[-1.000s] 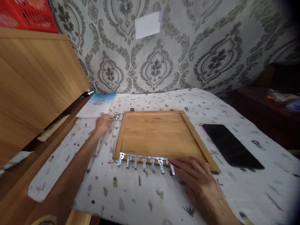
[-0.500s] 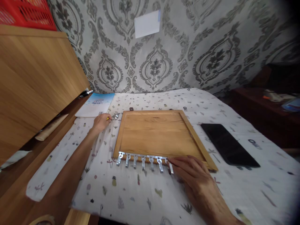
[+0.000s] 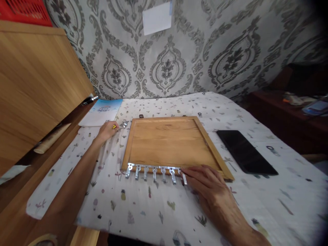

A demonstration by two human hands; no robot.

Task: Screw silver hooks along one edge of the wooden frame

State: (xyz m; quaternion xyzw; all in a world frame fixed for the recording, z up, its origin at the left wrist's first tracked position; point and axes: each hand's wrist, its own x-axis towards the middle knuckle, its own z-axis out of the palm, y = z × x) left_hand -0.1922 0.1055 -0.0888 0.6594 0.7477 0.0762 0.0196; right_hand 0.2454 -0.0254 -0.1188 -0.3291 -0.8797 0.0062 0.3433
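Observation:
A square wooden tray (image 3: pixel 169 143) lies on a patterned white cloth (image 3: pixel 143 208). A metal strip with several hooks (image 3: pixel 153 172) sits along the tray's near edge. My right hand (image 3: pixel 205 186) lies on the strip's right end and the near rim, fingers bent and pressing down. My left hand (image 3: pixel 107 130) reaches out to the tray's far left corner, fingers pinched on a small yellow-tipped thing. Small metal parts (image 3: pixel 125 124) lie just past its fingertips.
A black phone (image 3: pixel 244 152) lies right of the tray. A blue-and-white booklet (image 3: pixel 101 112) and a pen (image 3: pixel 89 100) lie at the far left by a wooden cabinet (image 3: pixel 33 82). A dark side table (image 3: pixel 289 116) stands at the right. Patterned wallpaper is behind.
The view has shifted slightly. Both hands keep their places; the left hand has drawn back a little from the metal parts.

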